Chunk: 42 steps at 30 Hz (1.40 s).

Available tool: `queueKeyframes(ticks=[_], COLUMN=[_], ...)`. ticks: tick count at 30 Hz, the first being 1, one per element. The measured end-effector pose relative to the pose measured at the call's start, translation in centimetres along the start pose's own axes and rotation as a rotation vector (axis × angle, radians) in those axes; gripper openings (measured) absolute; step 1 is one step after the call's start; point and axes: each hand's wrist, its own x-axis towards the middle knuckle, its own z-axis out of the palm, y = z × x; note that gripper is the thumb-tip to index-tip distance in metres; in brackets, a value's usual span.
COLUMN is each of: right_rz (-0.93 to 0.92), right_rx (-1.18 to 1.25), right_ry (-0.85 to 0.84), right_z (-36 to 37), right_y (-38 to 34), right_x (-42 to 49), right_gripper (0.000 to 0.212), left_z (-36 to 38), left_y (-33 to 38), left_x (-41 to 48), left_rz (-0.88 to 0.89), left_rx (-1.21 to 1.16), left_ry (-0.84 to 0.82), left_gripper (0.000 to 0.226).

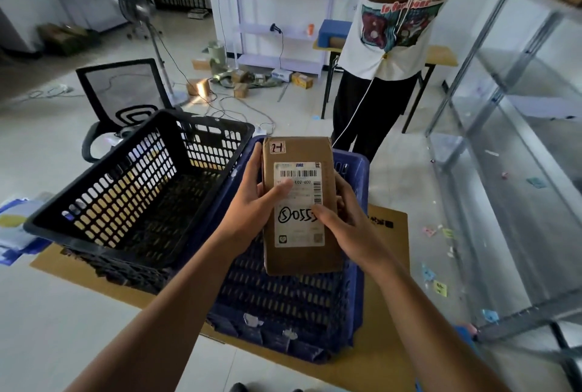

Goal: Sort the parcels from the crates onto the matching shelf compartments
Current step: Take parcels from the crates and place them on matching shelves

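Head view: black crate (138, 190) and blue crate (293, 303), side by side on flattened cardboard (385, 265) on the floor, show no parcels inside. Left hand (255, 202) and right hand (343, 221) grip a brown parcel (299, 202) above the blue crate; its sticker reads "2-1". Metal shelving (516, 108) stands at right. A bystander's upper body is cut off.
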Motion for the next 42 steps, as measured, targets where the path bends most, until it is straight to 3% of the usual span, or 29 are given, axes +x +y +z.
queueKeyframes(ticks=[10,14,18,21,24,29,33,42], right_rz=[0.025,0.064,0.094,0.087,0.104,0.221,0.323,0.463], right_rx=[-0.082,-0.1,-0.167,-0.155,-0.141,-0.168,-0.145,-0.016], right_ry=[0.067,0.165,0.362,0.565,0.764,1.04,1.182,1.559], right_z=[-0.8,0.0,1.5,2.6,4.3,8.7,13.7,28.5], right_y=[-1.0,-1.4,-3.2,-4.3,-4.8,-4.3,-3.5,-2.2], right_x=[-1.2,-3.2,-5.5,-8.2,-12.3,-20.1,-27.1,-42.3], right_gripper=[0.077,0.077,0.083,0.077,0.064,0.074,0.066,0.084], left_z=[0.9,0.2,-1.5,-3.5,-4.6,-3.0,-0.5,2.7], left_y=[-0.9,-1.8,-2.0,-2.8,-3.7,-4.9,-5.8,-5.8], left_x=[0.9,0.8,0.4,-0.4,-1.9,-5.3,-8.6,-21.8], left_rz=[-0.018,-0.011,-0.014,0.013,0.151,0.295,0.434,0.636], left_rx=[0.0,-0.047,0.0,0.21,0.466,0.685,0.699,0.714], left_ry=[-0.101,-0.202,-0.297,-0.354,-0.462,-0.687,-0.827,-1.263], left_gripper=[0.083,0.081,0.072,0.067,0.066,0.069,0.067,0.068])
